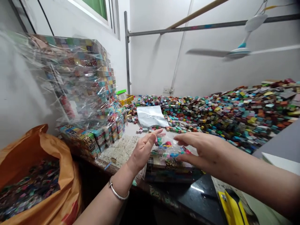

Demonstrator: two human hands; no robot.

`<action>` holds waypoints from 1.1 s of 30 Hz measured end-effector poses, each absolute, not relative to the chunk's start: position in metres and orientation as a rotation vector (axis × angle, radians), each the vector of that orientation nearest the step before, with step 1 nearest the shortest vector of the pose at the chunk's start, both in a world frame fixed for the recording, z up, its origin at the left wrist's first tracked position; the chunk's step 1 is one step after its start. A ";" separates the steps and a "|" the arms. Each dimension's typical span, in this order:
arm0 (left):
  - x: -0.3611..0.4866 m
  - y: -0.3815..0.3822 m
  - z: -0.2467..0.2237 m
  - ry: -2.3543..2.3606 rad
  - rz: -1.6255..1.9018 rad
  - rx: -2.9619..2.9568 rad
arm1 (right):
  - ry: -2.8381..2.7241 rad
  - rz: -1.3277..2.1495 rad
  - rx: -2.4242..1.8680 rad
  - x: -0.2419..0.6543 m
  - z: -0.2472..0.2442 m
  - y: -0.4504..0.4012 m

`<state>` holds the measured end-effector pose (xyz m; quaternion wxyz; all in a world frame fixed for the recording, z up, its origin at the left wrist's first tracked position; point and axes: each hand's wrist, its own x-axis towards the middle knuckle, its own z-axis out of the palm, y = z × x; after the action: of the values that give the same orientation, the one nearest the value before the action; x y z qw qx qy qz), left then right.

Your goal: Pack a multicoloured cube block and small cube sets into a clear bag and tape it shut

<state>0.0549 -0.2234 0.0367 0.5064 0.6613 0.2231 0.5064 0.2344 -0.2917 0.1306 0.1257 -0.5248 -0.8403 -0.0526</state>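
A clear plastic bag point(167, 146) with small red, blue, green and yellow pieces in it lies between my hands. It rests on a row of small patterned blocks point(161, 167) at the table's front edge. My left hand point(143, 149), with a silver bangle at the wrist, is at the bag's left side, its fingers stretched forward. On the other side, my right hand point(200, 147) has thumb and fingers apart around the bag's right end. Whether either hand touches the plastic I cannot tell. Behind the bag lies a silvery-white sheet point(152, 116).
A plastic-wrapped stack of patterned blocks point(93, 84) rises at left. Loose small blocks point(217, 115) are heaped behind and to the right. An orange sack point(67, 175) of small dark pieces stands lower left. A yellow-and-black tool point(232, 206) lies lower right; a fan point(239, 51) hangs above.
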 end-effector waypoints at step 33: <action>0.048 -0.233 0.034 0.559 1.257 1.561 | -2.415 0.457 -1.502 0.198 0.135 -0.264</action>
<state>0.0482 -0.2327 0.0343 0.5061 0.6471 0.2317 0.5210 0.1977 -0.2642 0.1352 0.1302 -0.5169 -0.8313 0.1574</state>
